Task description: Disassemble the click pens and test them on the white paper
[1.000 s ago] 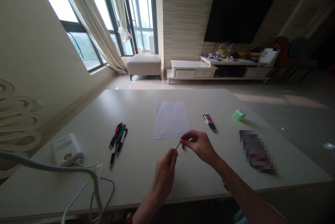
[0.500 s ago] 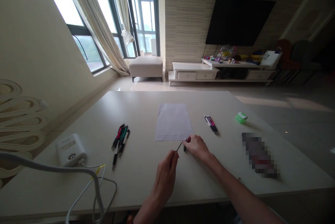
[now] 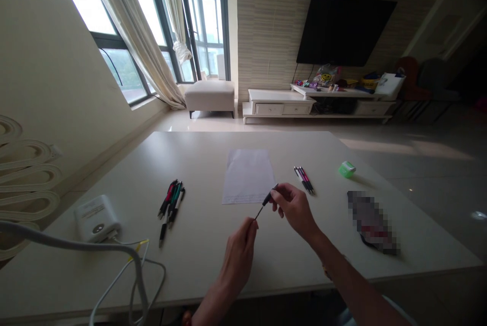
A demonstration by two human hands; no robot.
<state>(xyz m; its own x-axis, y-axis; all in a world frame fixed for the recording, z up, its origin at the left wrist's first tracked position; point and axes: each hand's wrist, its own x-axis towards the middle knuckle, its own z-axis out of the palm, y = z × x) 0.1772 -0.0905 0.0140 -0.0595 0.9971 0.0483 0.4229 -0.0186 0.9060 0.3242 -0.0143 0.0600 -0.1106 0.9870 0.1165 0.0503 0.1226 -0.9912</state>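
My left hand (image 3: 239,250) is closed, pinching one end of a thin dark pen refill (image 3: 258,213). My right hand (image 3: 298,210) pinches a short black pen barrel piece (image 3: 268,197) with a pale tip pointing up and away. The refill's upper end meets the lower end of the barrel piece; how far it goes inside is hidden. Both hands are above the white table, just in front of a sheet of paper (image 3: 248,176) that has faint print along its near edge.
Several pens (image 3: 173,204) lie in a bunch on the table (image 3: 201,265) at left, near a white power bank (image 3: 97,218) with a cable (image 3: 163,275). More pens (image 3: 304,180) lie right of the paper. A small green-and-white box (image 3: 347,169) and a pixelated dark object (image 3: 373,222) are farther right.
My right hand has lifted off the table with the black barrel piece and brought it in line with the refill. My left hand has stayed nearly in place, still pinching the refill.
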